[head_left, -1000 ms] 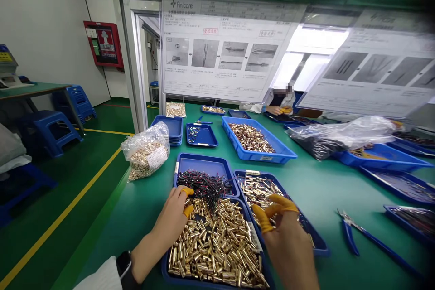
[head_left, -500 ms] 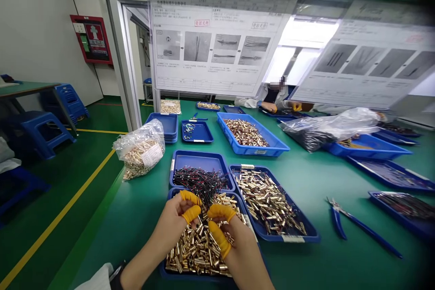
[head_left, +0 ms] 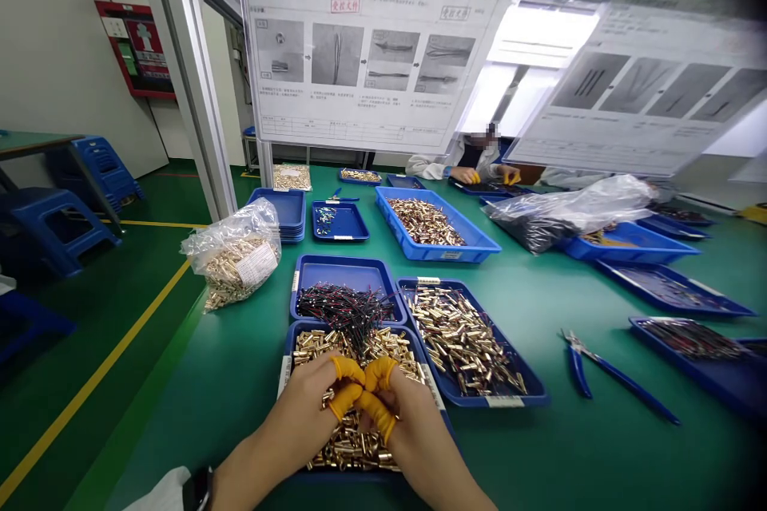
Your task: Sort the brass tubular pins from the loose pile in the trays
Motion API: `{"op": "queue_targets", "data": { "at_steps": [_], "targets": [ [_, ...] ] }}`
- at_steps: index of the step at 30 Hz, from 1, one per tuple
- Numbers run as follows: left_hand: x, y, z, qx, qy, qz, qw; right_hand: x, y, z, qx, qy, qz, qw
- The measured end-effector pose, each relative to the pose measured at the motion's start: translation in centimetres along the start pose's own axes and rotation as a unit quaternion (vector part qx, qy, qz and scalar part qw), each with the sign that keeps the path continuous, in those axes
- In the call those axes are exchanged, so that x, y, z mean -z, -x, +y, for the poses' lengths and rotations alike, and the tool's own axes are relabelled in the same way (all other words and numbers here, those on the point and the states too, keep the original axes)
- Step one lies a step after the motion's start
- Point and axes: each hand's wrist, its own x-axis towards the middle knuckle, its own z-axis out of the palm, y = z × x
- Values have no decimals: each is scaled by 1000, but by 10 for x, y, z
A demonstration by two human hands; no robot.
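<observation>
My left hand [head_left: 320, 395] and my right hand [head_left: 399, 399] meet fingertip to fingertip over a blue tray [head_left: 286, 351] of loose brass-coloured metal tubes [head_left: 353, 447]. Yellow finger covers are on the thumbs and forefingers of both. Each is pinched closed; whatever lies between the tips is too small to make out. Directly beyond, dark wires with red bits [head_left: 347, 307] lie in another blue tray [head_left: 344, 271] and spill over the near one's edge. A third tray [head_left: 533, 399] of metal pieces [head_left: 461, 335] stands at the right.
Blue-handled pliers [head_left: 617, 375] lie at the right, near a tray of dark wires [head_left: 689, 338]. A bag of metal parts [head_left: 236, 255] stands at the left. Farther back are a blue bin [head_left: 479, 251], stacked trays [head_left: 279, 207] and a person's hands [head_left: 464, 174]. Instruction sheets [head_left: 371, 112] hang above.
My hands have come together, fingertips now touching where there was a gap. The view has shifted slightly, and more of the other person's hands shows.
</observation>
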Motion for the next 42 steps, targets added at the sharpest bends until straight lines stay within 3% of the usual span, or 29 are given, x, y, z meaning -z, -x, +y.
{"op": "queue_targets", "data": {
  "at_steps": [3,7,9,11,15,18,21,24,27,30,34,42],
  "targets": [
    [-1,-1,0,22,15,0,1000,0,-2,-4,-28,-57,-40,997],
    [-2,-4,2,68,158,4,985,4,-4,-12,-65,-194,-87,975],
    [2,-5,4,81,198,3,977,6,-6,-16,-67,-248,-86,963],
    [9,-7,3,78,156,3,985,8,-7,-18,-68,-261,-62,961],
    [25,-10,-6,20,-92,-13,995,12,-8,-14,-87,-226,11,970],
    [31,-9,-15,-6,-239,-77,968,11,-8,-9,-108,-208,60,970],
    [27,-6,-21,10,-306,-116,945,7,-7,-3,-117,-185,117,969],
    [20,-3,-21,31,-313,-121,941,4,-6,1,-100,-136,147,975],
    [15,-2,-18,42,-292,-114,949,2,-4,3,-70,-53,126,988],
    [10,-1,-16,33,-213,-63,975,0,-3,2,-35,26,119,992],
    [4,-1,-13,-3,-109,1,994,0,-2,0,-13,52,105,993],
    [3,0,-12,-30,-87,16,996,0,-1,-4,10,121,96,988]
  ]
}}
